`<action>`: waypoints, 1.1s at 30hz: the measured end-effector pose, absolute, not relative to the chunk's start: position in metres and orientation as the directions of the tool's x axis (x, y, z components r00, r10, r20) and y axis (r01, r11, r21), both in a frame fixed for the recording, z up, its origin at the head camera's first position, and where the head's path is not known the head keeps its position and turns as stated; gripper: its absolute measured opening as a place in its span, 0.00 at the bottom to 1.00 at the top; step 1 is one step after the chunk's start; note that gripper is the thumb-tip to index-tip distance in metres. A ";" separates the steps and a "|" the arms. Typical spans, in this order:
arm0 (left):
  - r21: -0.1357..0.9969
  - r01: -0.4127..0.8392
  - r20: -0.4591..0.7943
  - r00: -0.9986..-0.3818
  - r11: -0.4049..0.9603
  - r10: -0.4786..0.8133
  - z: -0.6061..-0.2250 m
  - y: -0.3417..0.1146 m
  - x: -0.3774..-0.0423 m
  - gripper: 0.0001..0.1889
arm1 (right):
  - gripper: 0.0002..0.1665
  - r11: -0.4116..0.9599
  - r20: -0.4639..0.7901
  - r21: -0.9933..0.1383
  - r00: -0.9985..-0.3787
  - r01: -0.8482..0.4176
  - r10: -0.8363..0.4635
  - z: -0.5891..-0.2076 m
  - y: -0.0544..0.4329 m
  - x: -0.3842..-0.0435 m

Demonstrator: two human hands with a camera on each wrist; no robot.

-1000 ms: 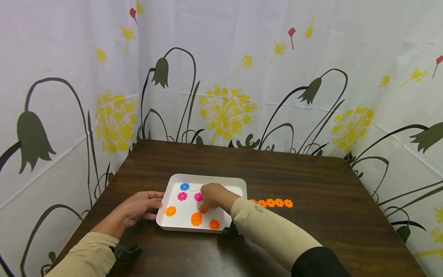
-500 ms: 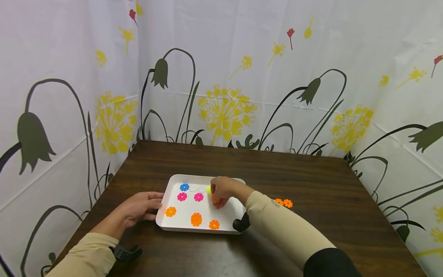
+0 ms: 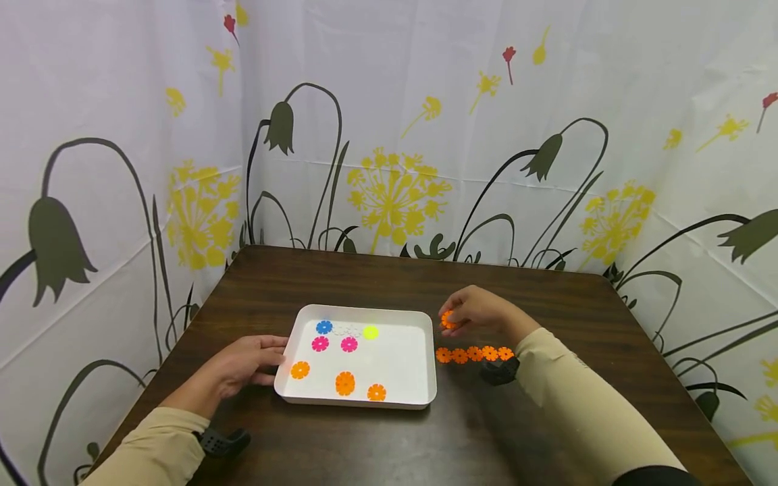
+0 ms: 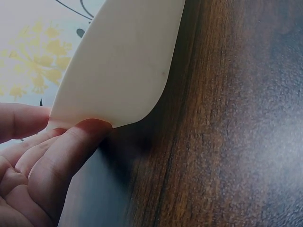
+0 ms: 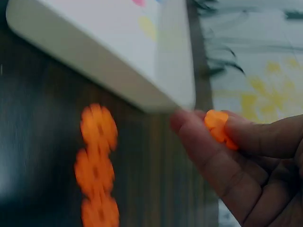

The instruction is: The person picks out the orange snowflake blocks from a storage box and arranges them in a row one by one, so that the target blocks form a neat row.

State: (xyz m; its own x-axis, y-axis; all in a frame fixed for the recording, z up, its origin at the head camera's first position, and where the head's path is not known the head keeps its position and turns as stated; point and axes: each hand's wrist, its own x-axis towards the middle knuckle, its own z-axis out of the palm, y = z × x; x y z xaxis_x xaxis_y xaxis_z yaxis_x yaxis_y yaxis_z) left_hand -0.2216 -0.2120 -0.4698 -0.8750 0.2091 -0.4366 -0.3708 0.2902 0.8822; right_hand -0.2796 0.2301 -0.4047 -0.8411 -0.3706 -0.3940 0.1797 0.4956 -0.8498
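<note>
My right hand [image 3: 477, 309] pinches an orange flower-shaped disc [image 3: 448, 319] between thumb and fingertips, just right of the tray's far right part. Close by, a row of linked orange discs [image 3: 475, 354] lies on the table. The white tray [image 3: 401, 378] sits left of it. My left hand [image 3: 246, 364] touches the tray's left side with fairly straight fingers. In the left wrist view its thumb [image 4: 71, 156] lies against the tray's outer wall. The right wrist view shows the pinched disc partly covered by the thumb.
Inside the tray are loose discs: a blue one [image 3: 324, 327], two pink ones [image 3: 320, 344], a yellow one [image 3: 370, 332], pale white ones [image 3: 348, 331] and several orange ones [image 3: 344, 383]. A printed curtain [image 3: 389, 135] stands behind the brown table [image 3: 547, 297].
My right hand has picked an orange disc from inside the tray and carried it right, past the tray's edge. The yellow disc and the linked row now show fully. My left hand stays put.
</note>
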 end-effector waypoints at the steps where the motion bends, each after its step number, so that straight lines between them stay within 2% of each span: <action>1: 0.882 -0.371 -0.437 -0.874 0.291 0.211 -0.470 -0.212 -0.222 0.31 | 0.14 0.487 -0.388 -0.854 -0.850 0.185 -0.358 -0.402 0.242 -0.278; 7: 0.885 -0.371 -0.434 -0.875 0.281 0.214 -0.470 -0.213 -0.221 0.31 | 0.16 0.477 -0.373 -0.851 -0.893 0.220 -0.253 -0.400 0.310 -0.270; 14: 0.884 -0.371 -0.435 -0.877 0.285 0.207 -0.470 -0.213 -0.222 0.31 | 0.12 0.558 -0.400 -0.796 -0.896 0.236 -0.192 -0.422 0.357 -0.256; 24: 0.887 -0.368 -0.431 -0.877 0.279 0.214 -0.472 -0.212 -0.223 0.31 | 0.07 0.645 -0.446 -0.709 -0.889 0.285 -0.098 -0.450 0.363 -0.246; 33: 0.886 -0.366 -0.431 -0.876 0.286 0.214 -0.471 -0.212 -0.222 0.31 | 0.08 0.724 -0.427 -0.642 -0.902 0.253 -0.063 -0.457 0.357 -0.247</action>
